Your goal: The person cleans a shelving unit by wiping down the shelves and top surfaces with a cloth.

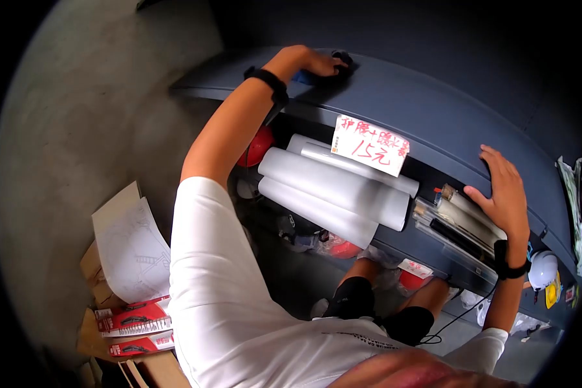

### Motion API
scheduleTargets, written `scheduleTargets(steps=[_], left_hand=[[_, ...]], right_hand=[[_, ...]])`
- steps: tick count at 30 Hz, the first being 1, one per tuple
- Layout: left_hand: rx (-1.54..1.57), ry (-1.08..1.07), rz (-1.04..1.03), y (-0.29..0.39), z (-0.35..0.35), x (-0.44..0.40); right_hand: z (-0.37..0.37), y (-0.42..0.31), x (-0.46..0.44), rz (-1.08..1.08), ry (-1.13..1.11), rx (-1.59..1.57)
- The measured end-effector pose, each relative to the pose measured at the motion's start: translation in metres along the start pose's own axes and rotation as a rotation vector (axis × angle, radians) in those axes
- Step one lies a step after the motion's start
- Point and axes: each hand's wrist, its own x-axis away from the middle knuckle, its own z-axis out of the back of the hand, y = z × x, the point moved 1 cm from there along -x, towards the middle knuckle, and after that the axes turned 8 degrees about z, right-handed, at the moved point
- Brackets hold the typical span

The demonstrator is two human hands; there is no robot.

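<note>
My left hand is on the grey top surface, with its fingers curled over a small dark object whose kind I cannot make out. A bit of blue shows beneath that hand. My right hand rests open at the front edge of the surface, thumb and fingers spread, holding nothing. A white sign with red handwriting hangs from the edge between my hands. Below it lie several white rolls, and clear-wrapped rolls lie under my right hand.
A red helmet sits on the lower shelf at left. White and yellow helmets are at far right. On the floor at left are red-and-white boxes, cardboard and a printed sheet. A thin black cable hangs near my right arm.
</note>
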Motion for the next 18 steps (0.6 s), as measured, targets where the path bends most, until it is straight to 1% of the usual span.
scheduleTargets(steps=[2, 3, 5, 8, 10, 12, 13, 14, 15, 16, 18], left_hand=[[-0.087, 0.086, 0.042, -0.024, -0.002, -0.024], [-0.118, 0.111, 0.103, -0.049, -0.007, -0.046], [0.101, -0.020, 0.337, -0.054, 0.008, 0.003], [0.034, -0.052, 0.427, -0.151, 0.003, 0.005], [0.009, -0.028, 0.520, -0.224, -0.014, 0.010], [0.065, 0.059, 0.597, -0.285, -0.034, 0.016], [0.059, 0.050, 0.597, -0.304, -0.037, 0.016], [0.173, 0.038, 0.565, -0.321, -0.038, 0.013], [0.288, 0.026, 0.533, -0.330, -0.039, 0.011], [0.290, 0.025, 0.535, -0.314, -0.036, 0.019], [0.360, -0.014, 0.684, -0.250, -0.013, 0.037]], right_hand=[[-0.001, 0.000, 0.002, -0.014, 0.023, 0.077], [-0.005, 0.002, 0.001, -0.019, 0.014, 0.068], [-0.004, 0.006, 0.001, -0.037, 0.001, 0.070], [-0.005, 0.011, -0.001, -0.037, -0.037, 0.073], [-0.007, 0.008, 0.002, -0.043, -0.022, 0.100], [-0.010, 0.010, 0.004, -0.050, -0.009, 0.132], [-0.012, 0.010, 0.005, -0.047, -0.003, 0.125], [-0.013, 0.012, 0.004, -0.038, 0.007, 0.125], [-0.013, 0.013, 0.003, -0.036, 0.005, 0.122], [-0.013, 0.014, 0.002, -0.023, -0.003, 0.110], [-0.011, 0.013, 0.000, -0.017, 0.009, 0.117]])
